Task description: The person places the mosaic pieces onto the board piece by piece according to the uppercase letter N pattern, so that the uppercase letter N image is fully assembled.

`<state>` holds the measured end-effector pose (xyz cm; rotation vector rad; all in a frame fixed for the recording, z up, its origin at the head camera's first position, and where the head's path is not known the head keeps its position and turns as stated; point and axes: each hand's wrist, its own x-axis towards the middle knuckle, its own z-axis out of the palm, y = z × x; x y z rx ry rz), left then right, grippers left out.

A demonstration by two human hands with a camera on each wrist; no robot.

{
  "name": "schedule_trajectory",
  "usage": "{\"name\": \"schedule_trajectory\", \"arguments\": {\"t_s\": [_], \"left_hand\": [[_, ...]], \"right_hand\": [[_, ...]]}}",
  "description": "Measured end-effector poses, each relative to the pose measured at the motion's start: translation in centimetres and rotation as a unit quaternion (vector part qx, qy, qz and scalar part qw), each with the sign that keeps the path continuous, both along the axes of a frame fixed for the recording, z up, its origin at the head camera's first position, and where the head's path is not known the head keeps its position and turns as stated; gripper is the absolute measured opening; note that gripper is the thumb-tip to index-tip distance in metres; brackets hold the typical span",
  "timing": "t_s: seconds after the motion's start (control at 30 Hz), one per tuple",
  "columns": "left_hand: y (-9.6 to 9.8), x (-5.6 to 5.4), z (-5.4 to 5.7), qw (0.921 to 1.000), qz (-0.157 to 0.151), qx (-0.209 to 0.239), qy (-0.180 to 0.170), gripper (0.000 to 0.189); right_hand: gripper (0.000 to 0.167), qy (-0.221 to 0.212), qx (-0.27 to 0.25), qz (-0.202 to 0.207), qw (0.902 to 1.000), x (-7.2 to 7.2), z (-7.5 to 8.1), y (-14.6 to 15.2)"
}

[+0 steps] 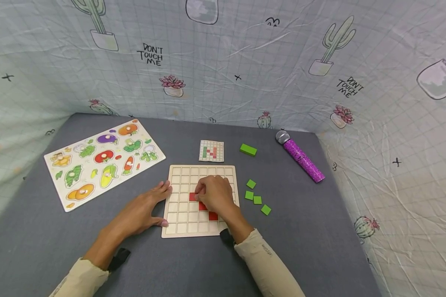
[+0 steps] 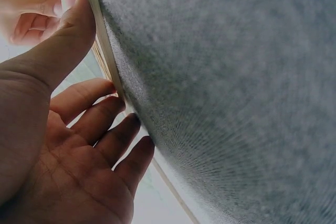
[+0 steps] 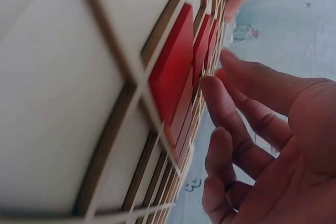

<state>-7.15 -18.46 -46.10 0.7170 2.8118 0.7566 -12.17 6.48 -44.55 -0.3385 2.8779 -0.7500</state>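
A light wooden grid board (image 1: 176, 217) lies flat with several red tiles set in its squares, among them a red tile (image 1: 213, 216) at the near end of a diagonal. My left hand (image 1: 145, 208) rests at the board's left edge, thumb and fingers spread along it. Over the middle of the board is my right hand (image 1: 216, 193), its fingertips close by the red tile (image 1: 192, 196) at the diagonal's far end. In the right wrist view, the thumb (image 3: 252, 72) and bent fingers stand apart with nothing visible between them. The hand hides some squares in the head view.
Behind the board lies a small pattern card (image 1: 211, 143) with green and red squares. Loose green tiles (image 1: 251, 184) and a green block (image 1: 248, 149) are on the right, beyond them a purple glittery microphone (image 1: 302, 160). A vegetable puzzle board (image 1: 96, 142) lies at back left.
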Motion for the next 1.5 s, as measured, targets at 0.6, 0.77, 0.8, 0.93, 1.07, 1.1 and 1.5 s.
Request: {"name": "schedule_trajectory", "arguments": {"t_s": [0.6, 0.77, 0.8, 0.93, 1.07, 1.1, 1.5], "left_hand": [[-0.2, 0.0, -0.2, 0.9999, -0.006, 0.008, 0.004, 0.103], [-0.2, 0.1, -0.1, 0.9999, -0.005, 0.010, 0.002, 0.103], [-0.2, 0.1, -0.1, 0.9999, -0.005, 0.010, 0.001, 0.103], [-0.1, 0.1, 0.0, 0.9999, -0.005, 0.010, -0.001, 0.103], [-0.1, 0.0, 0.0, 0.9999, -0.005, 0.010, -0.002, 0.103], [-0.2, 0.0, 0.0, 0.9999, -0.005, 0.009, -0.003, 0.103], [-0.1, 0.0, 0.1, 1.0000, -0.001, 0.006, -0.006, 0.103]], "right_hand": [[0.016, 0.046, -0.125, -0.056, 0.9896, -1.0, 0.0, 7.1], [0.017, 0.043, -0.128, -0.078, 0.9878, -1.4, -0.3, 9.1], [0.018, 0.043, -0.127, -0.082, 0.9875, -1.5, -0.4, 9.5], [0.019, 0.044, -0.117, -0.096, 0.9875, -1.7, -0.5, 10.9], [0.021, 0.044, -0.111, -0.106, 0.9872, -1.9, -0.4, 12.4], [0.021, 0.044, -0.110, -0.107, 0.9871, -1.9, -0.4, 12.7], [0.025, 0.038, -0.051, -0.122, 0.9905, -2.4, -0.9, 15.2]]}}
